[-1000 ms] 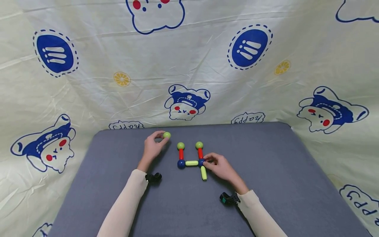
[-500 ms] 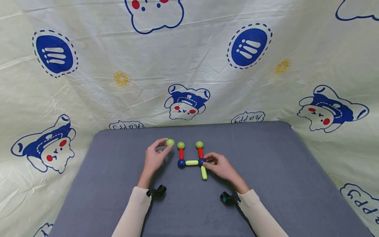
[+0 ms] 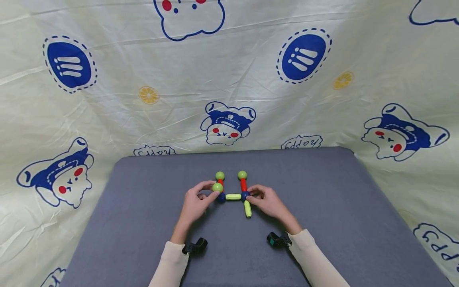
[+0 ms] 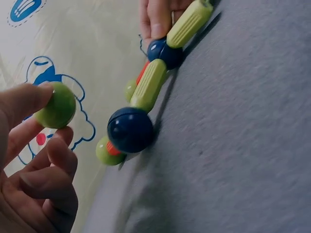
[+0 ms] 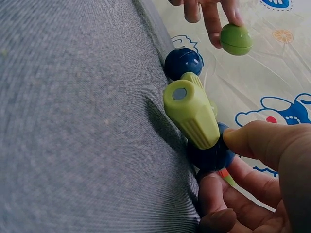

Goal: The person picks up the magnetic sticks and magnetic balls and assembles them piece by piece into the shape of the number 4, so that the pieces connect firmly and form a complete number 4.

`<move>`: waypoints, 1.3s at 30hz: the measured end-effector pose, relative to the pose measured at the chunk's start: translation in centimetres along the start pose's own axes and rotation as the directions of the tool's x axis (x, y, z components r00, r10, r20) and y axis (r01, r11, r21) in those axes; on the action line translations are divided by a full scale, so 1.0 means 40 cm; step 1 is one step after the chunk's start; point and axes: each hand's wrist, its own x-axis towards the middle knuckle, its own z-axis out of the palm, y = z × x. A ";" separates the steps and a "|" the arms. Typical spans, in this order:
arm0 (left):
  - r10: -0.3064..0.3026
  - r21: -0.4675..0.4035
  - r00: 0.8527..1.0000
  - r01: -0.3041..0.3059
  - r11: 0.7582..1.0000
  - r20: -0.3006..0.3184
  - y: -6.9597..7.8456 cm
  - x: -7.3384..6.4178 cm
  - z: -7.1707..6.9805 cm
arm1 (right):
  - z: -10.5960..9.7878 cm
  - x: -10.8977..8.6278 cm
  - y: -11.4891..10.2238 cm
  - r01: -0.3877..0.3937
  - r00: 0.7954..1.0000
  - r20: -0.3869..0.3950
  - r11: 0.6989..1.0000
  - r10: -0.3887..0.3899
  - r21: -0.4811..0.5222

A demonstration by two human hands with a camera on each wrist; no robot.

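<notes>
Between thumb and fingertips, my left hand (image 3: 196, 204) pinches a green ball (image 4: 57, 105), held above the table near the left blue ball (image 4: 130, 129). My right hand (image 3: 267, 202) grips the right blue ball (image 5: 211, 153) with thumb and fingers. A yellow-green rod (image 3: 234, 197) joins the two blue balls. From each blue ball a red rod (image 3: 244, 184) runs away to a green ball at its end (image 3: 242, 175). Another yellow-green rod (image 5: 192, 114) sticks out from the right blue ball toward me, its metal tip showing in the right wrist view.
The grey cloth-covered table (image 3: 136, 223) spreads around the joined pieces. Behind and beside it hangs a pale printed curtain (image 3: 179, 71). Each wrist wears a black camera band (image 3: 195, 246).
My left hand has carried its green ball right and toward me, from the far left to just over the left red rod. My right hand has stayed on the blue ball.
</notes>
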 end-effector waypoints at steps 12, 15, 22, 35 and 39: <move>0.020 0.059 0.979 -0.032 0.998 0.204 0.010 -0.045 0.058 | -0.002 0.006 0.001 -0.012 1.000 -0.005 1.000 0.012 0.000; 0.020 0.073 0.968 -0.039 0.997 0.248 0.011 -0.052 0.066 | -0.002 0.007 0.003 -0.007 1.000 -0.002 1.000 0.007 0.004; 0.023 0.079 0.945 -0.052 0.996 0.328 0.005 -0.058 0.083 | -0.002 0.004 0.005 0.001 1.000 0.000 1.000 -0.001 0.019; 0.033 0.053 0.902 -0.062 0.997 0.430 0.002 -0.066 0.109 | -0.002 0.002 0.004 0.011 1.000 0.008 1.000 -0.011 0.004; 0.034 0.057 0.901 -0.065 0.996 0.432 0.002 -0.066 0.111 | -0.003 0.005 0.000 0.001 1.000 0.014 1.000 -0.001 0.001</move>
